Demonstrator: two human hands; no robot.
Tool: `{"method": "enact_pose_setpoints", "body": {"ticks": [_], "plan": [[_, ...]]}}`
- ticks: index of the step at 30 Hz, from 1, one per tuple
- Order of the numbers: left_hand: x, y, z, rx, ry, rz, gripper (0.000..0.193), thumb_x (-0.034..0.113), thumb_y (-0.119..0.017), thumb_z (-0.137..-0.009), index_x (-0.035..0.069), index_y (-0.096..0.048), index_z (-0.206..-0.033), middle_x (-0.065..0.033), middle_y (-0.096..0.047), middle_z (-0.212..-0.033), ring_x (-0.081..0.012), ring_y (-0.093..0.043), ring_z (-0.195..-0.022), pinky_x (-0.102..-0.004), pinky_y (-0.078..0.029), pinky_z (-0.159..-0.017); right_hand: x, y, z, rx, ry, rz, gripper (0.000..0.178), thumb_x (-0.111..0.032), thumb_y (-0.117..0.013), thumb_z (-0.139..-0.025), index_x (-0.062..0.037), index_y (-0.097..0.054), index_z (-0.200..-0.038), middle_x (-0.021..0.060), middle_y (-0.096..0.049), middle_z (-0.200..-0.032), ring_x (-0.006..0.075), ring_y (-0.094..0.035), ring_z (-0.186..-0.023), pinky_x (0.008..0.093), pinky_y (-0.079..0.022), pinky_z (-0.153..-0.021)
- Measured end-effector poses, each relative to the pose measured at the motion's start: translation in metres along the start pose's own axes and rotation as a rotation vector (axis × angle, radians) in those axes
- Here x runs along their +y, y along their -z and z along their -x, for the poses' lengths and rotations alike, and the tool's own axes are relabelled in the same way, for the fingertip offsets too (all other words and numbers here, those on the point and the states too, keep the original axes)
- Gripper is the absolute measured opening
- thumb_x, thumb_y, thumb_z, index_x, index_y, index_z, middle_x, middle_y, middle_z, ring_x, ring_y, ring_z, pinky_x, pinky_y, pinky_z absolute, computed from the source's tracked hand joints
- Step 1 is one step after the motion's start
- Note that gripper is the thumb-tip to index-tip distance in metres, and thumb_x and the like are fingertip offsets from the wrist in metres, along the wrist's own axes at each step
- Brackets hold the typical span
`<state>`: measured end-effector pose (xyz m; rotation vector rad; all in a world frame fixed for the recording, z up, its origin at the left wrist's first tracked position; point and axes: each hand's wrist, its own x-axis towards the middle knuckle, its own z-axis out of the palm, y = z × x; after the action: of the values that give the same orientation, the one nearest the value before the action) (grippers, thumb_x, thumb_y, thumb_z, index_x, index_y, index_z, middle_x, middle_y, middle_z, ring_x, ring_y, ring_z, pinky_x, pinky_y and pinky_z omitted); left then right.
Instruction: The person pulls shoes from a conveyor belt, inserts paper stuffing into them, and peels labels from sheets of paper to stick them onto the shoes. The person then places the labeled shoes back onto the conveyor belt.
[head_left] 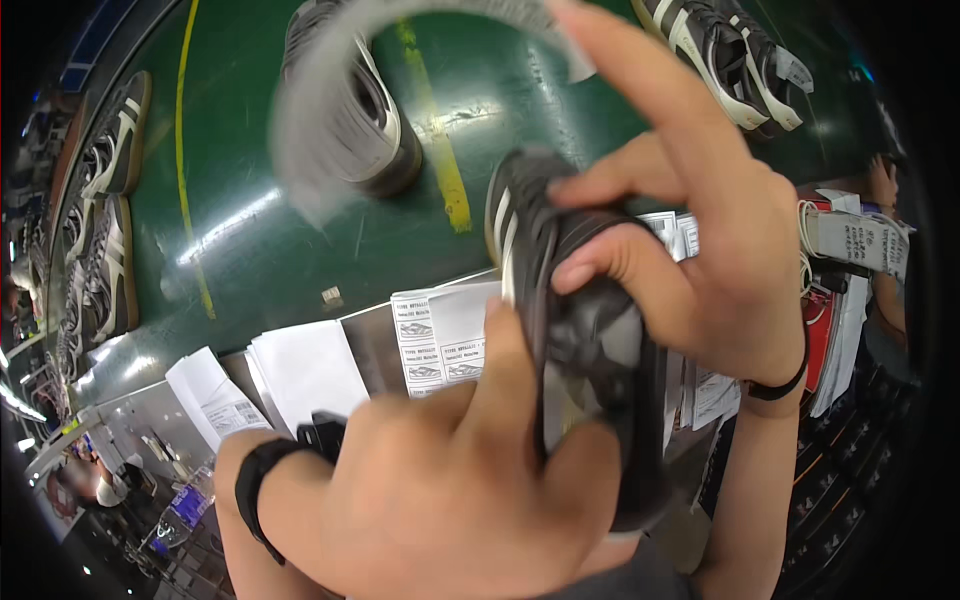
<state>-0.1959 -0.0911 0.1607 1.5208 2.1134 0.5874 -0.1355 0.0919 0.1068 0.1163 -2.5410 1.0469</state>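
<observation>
Head view: the left hand [450,490] has its grip around the dark shoe [590,345], which is held up over the near edge of the green desk [240,150], above papers [310,365]. Thumb and a finger of the right hand [725,230] touch its upper, the index stretched toward a blurred strip [310,130]; whether that grip holds anything, I cannot tell.

shiny green counter [235,120] up toward 12 o'clock, yellow stripes [433,125] on it, glare [240,219] near 10, bright lights [20,403] around 9
</observation>
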Motion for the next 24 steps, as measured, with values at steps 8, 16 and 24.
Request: {"method": "enact_pose_setpoints", "body": {"ticks": [8,16,24], "plan": [[-0.005,0.007,0.013,0.135,-0.198,0.062,0.054,0.036,-0.087,-0.050,0.005,-0.042,-0.048,-0.0309,-0.066,-0.079,-0.0145,-0.048,-0.035,-0.0231,-0.035,-0.034,0.005,-0.005,-0.016,-0.141,-0.552,-0.608,0.067,-0.001,-0.070,-0.083,0.0005,-0.039,-0.143,-0.0009,-0.060,-0.063,0.0008,-0.046,-0.055,0.0183,-0.031,-0.051],[-0.038,-0.010,0.013,0.294,-0.372,0.024,0.042,0.039,-0.084,-0.061,0.006,-0.061,-0.071,-0.0162,-0.067,-0.094,-0.0193,-0.058,-0.046,-0.0293,-0.045,-0.042,0.001,-0.012,-0.016,0.047,-0.440,-0.488,0.077,-0.003,-0.074,-0.080,0.0016,-0.034,-0.146,0.0021,-0.064,-0.064,0.0027,-0.055,-0.059,0.0171,-0.038,-0.055],[-0.154,-0.002,-0.048,0.470,-0.080,-0.215,0.064,0.045,-0.083,-0.069,0.000,-0.060,-0.108,-0.0207,-0.055,-0.127,-0.0379,-0.068,-0.082,-0.0424,-0.056,-0.071,0.049,0.032,-0.052,0.509,-0.234,-0.392,0.092,0.017,-0.062,-0.080,0.0030,-0.009,-0.153,0.0193,-0.071,-0.089,0.0169,-0.070,-0.079,0.0251,-0.056,-0.072]]}}
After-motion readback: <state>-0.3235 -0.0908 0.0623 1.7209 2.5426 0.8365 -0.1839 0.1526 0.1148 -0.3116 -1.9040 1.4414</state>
